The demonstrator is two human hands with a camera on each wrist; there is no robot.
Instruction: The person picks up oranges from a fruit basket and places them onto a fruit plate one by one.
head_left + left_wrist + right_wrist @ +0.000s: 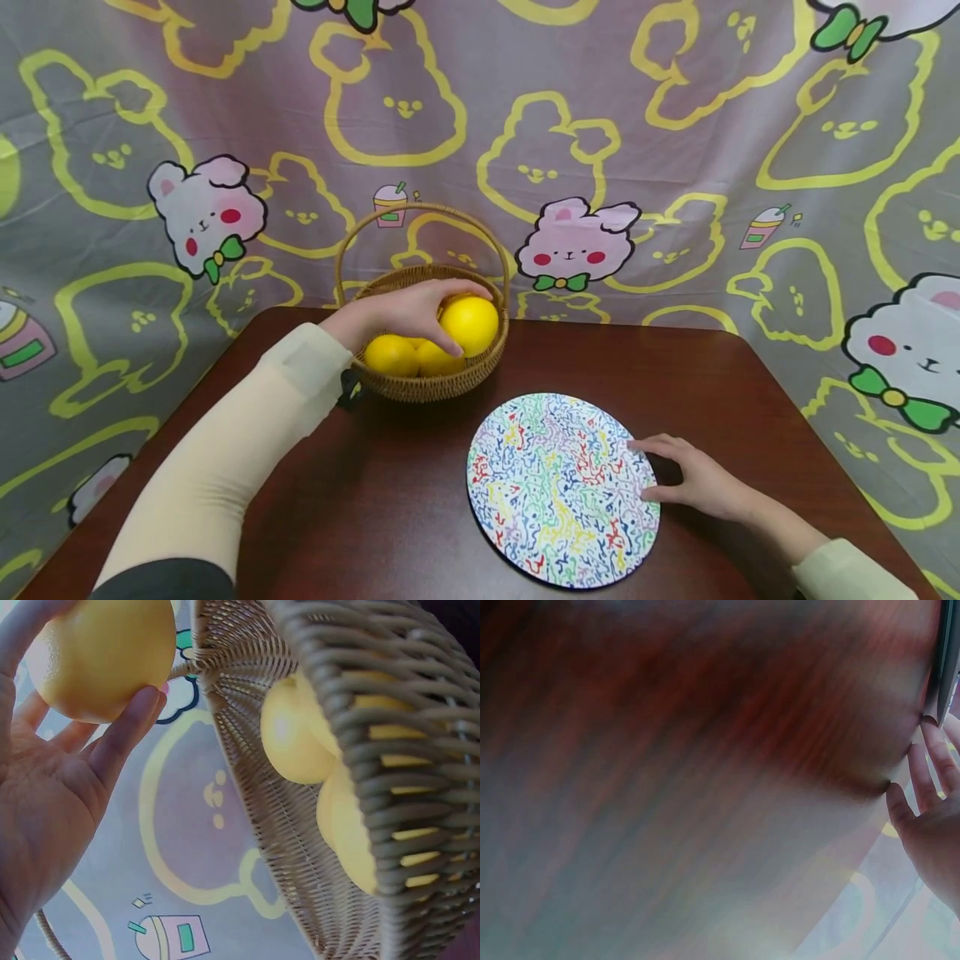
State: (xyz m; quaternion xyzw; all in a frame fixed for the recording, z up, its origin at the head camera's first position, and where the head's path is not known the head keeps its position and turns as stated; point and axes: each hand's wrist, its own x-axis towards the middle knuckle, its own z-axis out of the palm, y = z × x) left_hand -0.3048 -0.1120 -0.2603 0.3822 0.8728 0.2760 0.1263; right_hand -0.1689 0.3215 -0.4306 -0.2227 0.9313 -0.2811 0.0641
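Note:
My left hand (426,312) grips a round yellow citrus fruit (471,324) between thumb and fingers, over the right side of a wicker basket (442,387). In the left wrist view this fruit (109,656) is clear of the basket rim, its dimpled peel showing. Other yellow fruits (392,356) lie in the basket, partly hidden by the hand. On the table lies a round board (562,492) covered in multicoloured squiggles. At its right edge is my right hand (701,479), with thumb and fingers spread and their tips touching the rim.
The basket's tall arched handle (422,206) rises above the left hand. A dark reddish-brown wooden table (360,500) bears everything. Behind and beside it hangs a cartoon-print cloth (675,158).

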